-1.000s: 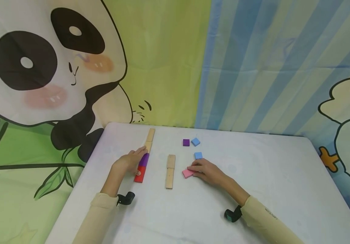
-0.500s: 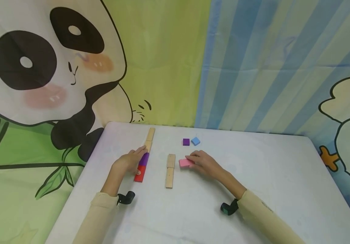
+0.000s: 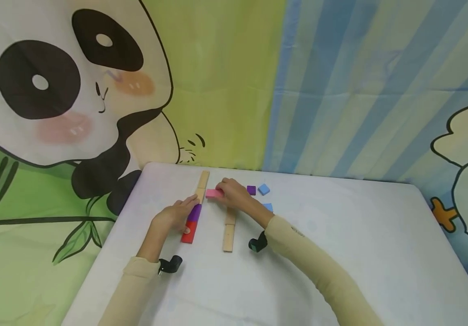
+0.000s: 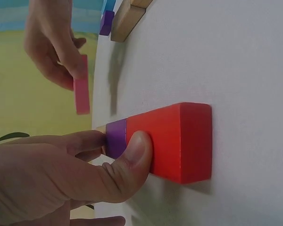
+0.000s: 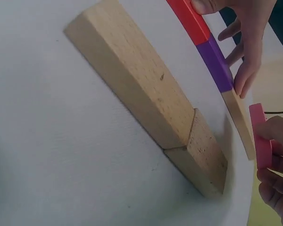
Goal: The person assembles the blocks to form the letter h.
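The right hand (image 3: 234, 195) pinches the pink block (image 3: 213, 194) above the tabletop (image 3: 331, 217); probably light and stiff (painted wood, perhaps), it should hold best by opposite faces. The left hand (image 3: 174, 216) rests uncurled against the red block (image 4: 167, 141).

Soft, muted light is spreading over the white cloth-covered desk (image 3: 380, 235).
In the head view, faint shadows are falling beside the beige fabric sleeves (image 3: 319, 267); in the left wrist view, shadow is gathering below the red rectangular block (image 4: 167, 136); the right wrist view is looking slightly soft.
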The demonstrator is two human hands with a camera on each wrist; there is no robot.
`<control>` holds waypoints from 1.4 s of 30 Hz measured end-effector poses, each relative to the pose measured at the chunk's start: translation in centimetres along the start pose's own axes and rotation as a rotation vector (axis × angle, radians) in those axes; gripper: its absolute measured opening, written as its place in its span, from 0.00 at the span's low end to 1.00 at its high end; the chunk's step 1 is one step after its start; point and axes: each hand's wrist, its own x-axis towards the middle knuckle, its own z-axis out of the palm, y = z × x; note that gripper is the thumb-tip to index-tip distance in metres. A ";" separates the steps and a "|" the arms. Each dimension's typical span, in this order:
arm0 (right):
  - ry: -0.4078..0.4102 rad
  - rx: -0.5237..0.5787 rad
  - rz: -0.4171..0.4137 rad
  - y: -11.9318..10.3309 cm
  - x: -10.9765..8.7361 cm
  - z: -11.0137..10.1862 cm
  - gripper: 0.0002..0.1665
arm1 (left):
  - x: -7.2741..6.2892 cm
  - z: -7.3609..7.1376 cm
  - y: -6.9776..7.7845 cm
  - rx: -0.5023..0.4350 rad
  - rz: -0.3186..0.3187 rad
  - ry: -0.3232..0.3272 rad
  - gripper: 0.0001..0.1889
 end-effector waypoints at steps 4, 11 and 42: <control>-0.036 0.016 0.112 -0.2 1.3 0.6 0.21 | 0.0 0.0 0.1 0.009 0.015 0.009 0.52; -0.062 0.036 0.130 0.1 1.9 1.2 0.20 | -0.1 -0.1 0.1 0.004 0.005 0.016 0.52; 0.106 -0.005 -0.004 3.2 -1.6 -0.9 0.26 | 0.1 0.0 0.0 -0.007 -0.006 -0.004 0.52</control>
